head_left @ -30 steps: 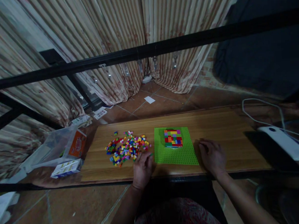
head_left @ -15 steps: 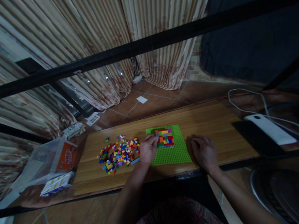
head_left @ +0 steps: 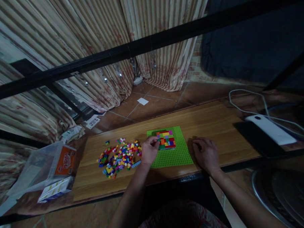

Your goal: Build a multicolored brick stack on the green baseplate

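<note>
My left hand (head_left: 150, 151) is at the left edge of a flat, many-coloured block of building bricks (head_left: 167, 140). Its thumb and forefinger are pinched at the block's side, where a small dark green brick (head_left: 158, 139) shows at the fingertips. The block sits on the upper part of a green studded baseplate (head_left: 172, 157). Just off the baseplate's right edge, my right hand (head_left: 206, 155) rests on the wooden board with its fingers curled in, and no brick shows in it.
A pile of loose bricks (head_left: 123, 155) spreads over the wooden board (head_left: 87, 184) on the left. A clear plastic bin (head_left: 40, 166) and a small white box (head_left: 56, 189) stand beyond its left end. To the right lie a black pad (head_left: 256, 139) and a white device (head_left: 271, 129) with a cable.
The whole view has shifted slightly. My left fingertips have stayed by the block's left edge, and a bit of green now shows at them. The right hand keeps its place.
</note>
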The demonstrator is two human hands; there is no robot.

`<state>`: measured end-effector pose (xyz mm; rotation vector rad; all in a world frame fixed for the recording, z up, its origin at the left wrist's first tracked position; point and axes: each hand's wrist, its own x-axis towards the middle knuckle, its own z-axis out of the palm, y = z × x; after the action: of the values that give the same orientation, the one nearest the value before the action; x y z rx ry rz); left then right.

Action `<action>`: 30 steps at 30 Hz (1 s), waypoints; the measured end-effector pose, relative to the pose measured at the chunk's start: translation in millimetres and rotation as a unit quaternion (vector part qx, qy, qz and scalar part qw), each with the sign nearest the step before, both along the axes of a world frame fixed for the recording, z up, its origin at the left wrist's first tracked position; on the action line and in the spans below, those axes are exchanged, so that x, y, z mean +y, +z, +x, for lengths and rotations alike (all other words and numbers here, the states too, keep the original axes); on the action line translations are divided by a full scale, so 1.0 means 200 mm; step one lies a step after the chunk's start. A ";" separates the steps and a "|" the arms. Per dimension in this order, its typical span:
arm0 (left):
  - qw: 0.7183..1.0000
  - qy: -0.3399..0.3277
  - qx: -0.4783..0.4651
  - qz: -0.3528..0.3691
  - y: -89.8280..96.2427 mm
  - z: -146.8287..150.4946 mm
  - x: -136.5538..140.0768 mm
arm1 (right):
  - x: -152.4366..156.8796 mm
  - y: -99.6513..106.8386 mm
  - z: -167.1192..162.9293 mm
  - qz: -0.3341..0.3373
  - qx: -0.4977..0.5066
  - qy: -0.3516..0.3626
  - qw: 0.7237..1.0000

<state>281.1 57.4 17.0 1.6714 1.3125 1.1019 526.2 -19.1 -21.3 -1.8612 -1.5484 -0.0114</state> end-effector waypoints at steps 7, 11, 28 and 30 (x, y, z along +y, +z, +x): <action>0.999 0.001 -0.029 -0.031 -0.01 -0.02 0.00 | 0.00 -0.01 0.00 0.002 -0.006 -0.001 1.000; 0.999 0.010 -0.009 -0.034 -0.01 -0.01 0.02 | 0.00 0.00 0.00 0.005 -0.010 -0.003 1.000; 0.989 0.062 -0.063 -0.117 -0.02 0.04 0.06 | 0.00 -0.01 0.00 0.001 -0.017 0.006 1.000; 0.989 0.071 -0.050 -0.120 -0.01 0.05 0.06 | 0.00 -0.01 0.01 0.010 -0.025 0.003 1.000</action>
<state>290.3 68.8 15.7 1.3483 1.4548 1.0467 527.4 -18.9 -24.2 -1.8529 -1.5823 -0.0704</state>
